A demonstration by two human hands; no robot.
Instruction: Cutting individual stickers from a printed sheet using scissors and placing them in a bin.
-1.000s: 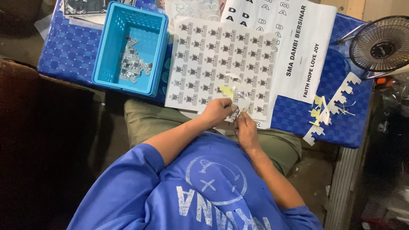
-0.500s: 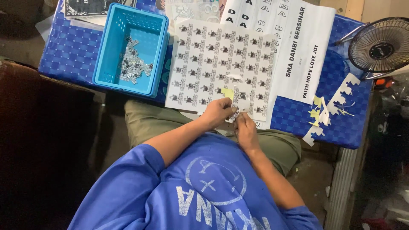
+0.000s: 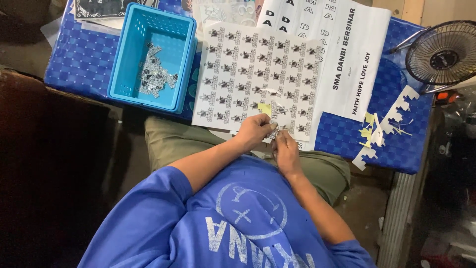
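Both hands meet at the near edge of the surface, which is covered in a blue checked cloth. The left hand and the right hand are drawn together with their fingertips pinched on a small printed piece held between them. The piece is too small to make out in detail. Just beyond the hands lies the sticker sheet, a white sheet printed with rows of the same small dark emblem. It has a yellow patch close to the left hand's knuckles, where one place looks bare. The work in hand appears to be freeing or separating single emblems from that sheet, one at a time. Further out to the left of the hands stands a blue basket with a small heap of similar loose pieces in its bottom. To the right of the hands lie a white paper with large lettering, some cut white and yellow scraps, and, well apart, a small black fan. As a judgement, the next move calls for a fine, steady fingertip grip so that the small piece neither tears nor curls, and then a reach across the sheet towards the basket.
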